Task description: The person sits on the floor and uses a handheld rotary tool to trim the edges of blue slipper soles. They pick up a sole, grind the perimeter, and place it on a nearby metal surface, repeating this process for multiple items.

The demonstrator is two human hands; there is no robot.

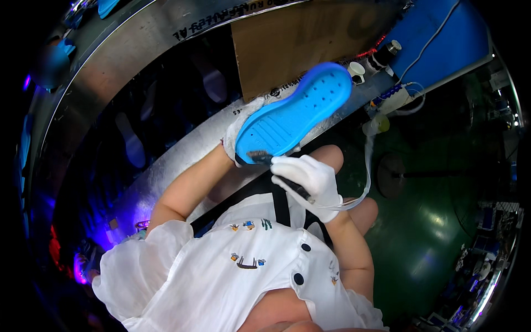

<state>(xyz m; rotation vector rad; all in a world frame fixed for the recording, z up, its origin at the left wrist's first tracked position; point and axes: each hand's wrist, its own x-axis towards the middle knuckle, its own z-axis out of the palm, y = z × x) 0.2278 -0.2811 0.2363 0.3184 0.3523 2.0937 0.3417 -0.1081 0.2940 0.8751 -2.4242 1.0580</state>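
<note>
White blouse (pixel 221 282) foremost, the blue sole (pixel 293 116) slants up-right from the left hand (pixel 232 136) holding it, its lower end beside the right hand (pixel 310 180), whose fingers grip a dark brush (pixel 260 157).

Floor (pixel 423 238): dark green, glossy, right of the right hand (pixel 310 180). Violet light (pixel 113 232): well left of it. Metal-edged blue surface (pixel 456 47): beyond it, farther right.
</note>
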